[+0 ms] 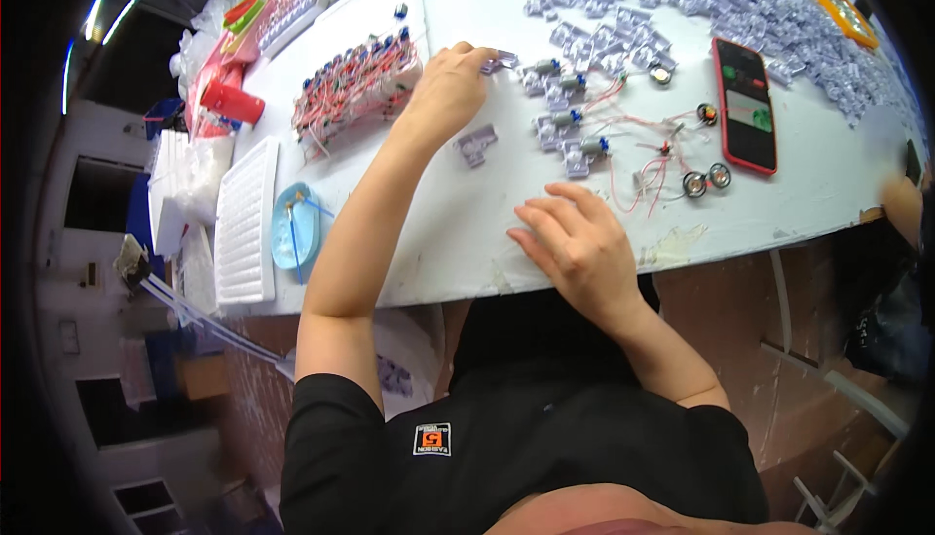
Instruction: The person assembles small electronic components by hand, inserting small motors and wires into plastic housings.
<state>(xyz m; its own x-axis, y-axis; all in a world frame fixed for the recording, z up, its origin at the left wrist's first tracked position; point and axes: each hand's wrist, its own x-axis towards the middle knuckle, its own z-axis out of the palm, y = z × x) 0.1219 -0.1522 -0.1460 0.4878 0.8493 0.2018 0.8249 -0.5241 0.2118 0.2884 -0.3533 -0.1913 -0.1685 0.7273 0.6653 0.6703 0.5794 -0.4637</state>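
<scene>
My left hand (452,87) reaches out over the white table, its fingertips closed on a small translucent grey plastic part (503,61). A similar loose plastic part (476,145) lies just below that hand. To the right, several grey parts with small motors (559,118) fitted in them sit in a column. Thin red and white wires (638,116) trail from them to small round black-rimmed pieces (694,184). My right hand (579,243) hovers by the near table edge, below the wired parts. Its fingers are loosely bent and apart, with nothing seen in them.
A bundle of wired motors (358,82) stands left of my left hand. Beyond lies a big heap of grey parts (779,24). A red-cased phone (745,107) is at right. At left are a blue dish (310,233), a white ribbed tray (243,223) and a red cylinder (232,102).
</scene>
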